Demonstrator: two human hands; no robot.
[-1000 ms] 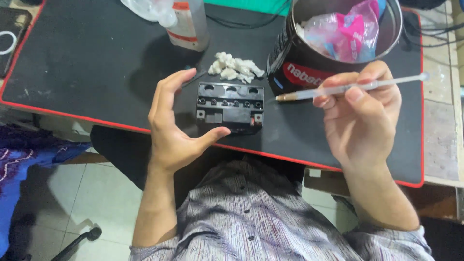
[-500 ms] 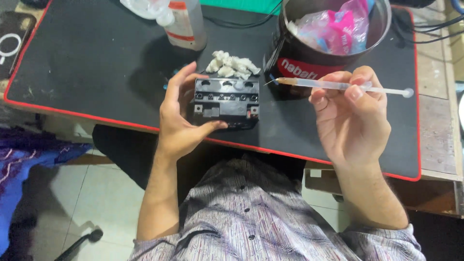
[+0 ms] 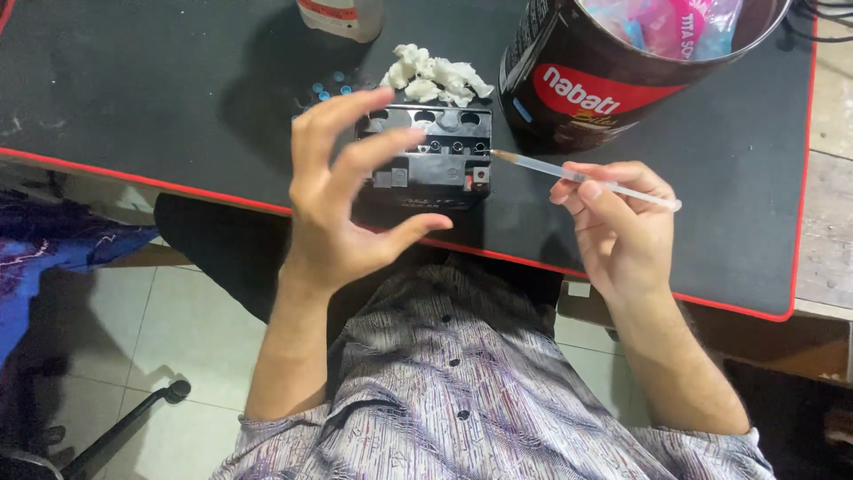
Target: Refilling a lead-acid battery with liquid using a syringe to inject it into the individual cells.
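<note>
Black red-edged mat [image 3: 133, 107] bearing a black block [image 3: 440, 169], white wads [image 3: 435, 78], blue caps [image 3: 330, 87], tin [image 3: 604, 84], bottle [image 3: 342, 13].

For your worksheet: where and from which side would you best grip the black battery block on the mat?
Probably grip the black battery block across its flat side walls, coming from the near edge as the left hand does; its top carries open ports, and the syringe occupies its right side.
</note>
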